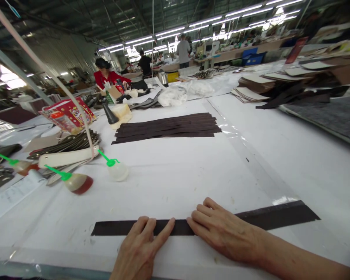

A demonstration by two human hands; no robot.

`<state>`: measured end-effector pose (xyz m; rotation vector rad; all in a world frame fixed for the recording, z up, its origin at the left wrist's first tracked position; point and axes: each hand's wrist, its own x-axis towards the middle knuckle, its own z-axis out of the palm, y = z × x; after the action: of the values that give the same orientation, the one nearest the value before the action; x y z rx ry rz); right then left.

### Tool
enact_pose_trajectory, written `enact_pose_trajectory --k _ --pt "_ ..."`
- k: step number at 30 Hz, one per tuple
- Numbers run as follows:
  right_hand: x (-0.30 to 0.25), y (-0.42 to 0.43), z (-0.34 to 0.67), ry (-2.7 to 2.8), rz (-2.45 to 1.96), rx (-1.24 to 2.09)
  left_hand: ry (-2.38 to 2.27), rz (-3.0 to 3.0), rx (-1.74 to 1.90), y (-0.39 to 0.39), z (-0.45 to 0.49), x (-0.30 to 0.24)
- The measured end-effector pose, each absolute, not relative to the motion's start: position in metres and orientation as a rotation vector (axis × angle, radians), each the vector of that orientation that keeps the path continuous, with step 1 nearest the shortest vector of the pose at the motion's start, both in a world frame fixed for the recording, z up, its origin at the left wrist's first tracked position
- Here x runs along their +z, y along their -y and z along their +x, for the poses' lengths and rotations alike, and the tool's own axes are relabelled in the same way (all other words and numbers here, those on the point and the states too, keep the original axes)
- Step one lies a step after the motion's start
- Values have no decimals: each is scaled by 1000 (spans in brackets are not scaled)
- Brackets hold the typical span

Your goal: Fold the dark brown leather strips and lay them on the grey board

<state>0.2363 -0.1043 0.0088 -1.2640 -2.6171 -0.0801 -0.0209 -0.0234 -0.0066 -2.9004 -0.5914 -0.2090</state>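
A long dark brown strip [280, 216] lies across the near part of the white table, bending slightly upward at its right end. My left hand [141, 245] rests palm down on its left half; one finger stretches to the right along the strip, while the others are bent. To the right, my right hand [221, 229] has its fingers bent with the fingertips on the strip's middle. A short length of strip shows between the two hands. Both thumbs are hidden, and neither hand visibly grips anything. Farther back lies a pile of similar dark strips [169, 127].
Left of the work stand squeeze bottles with green spouts, one with clear contents [118, 171] and one with reddish liquid [80, 183]. A pale hose [84, 116] hangs down nearby. Stacked cut sheets [255, 83] and a grey board [332, 114] occupy the right. A co-worker in red [112, 77] sits beyond.
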Motion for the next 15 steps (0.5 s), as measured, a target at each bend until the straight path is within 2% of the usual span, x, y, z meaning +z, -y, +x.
enact_pose_trajectory --k 9,15 --pt "11 116 256 2552 -1312 18 567 -2885 -291 23 -20 -4" --pt "12 116 258 2481 -1420 169 690 -2922 -625 40 13 6"
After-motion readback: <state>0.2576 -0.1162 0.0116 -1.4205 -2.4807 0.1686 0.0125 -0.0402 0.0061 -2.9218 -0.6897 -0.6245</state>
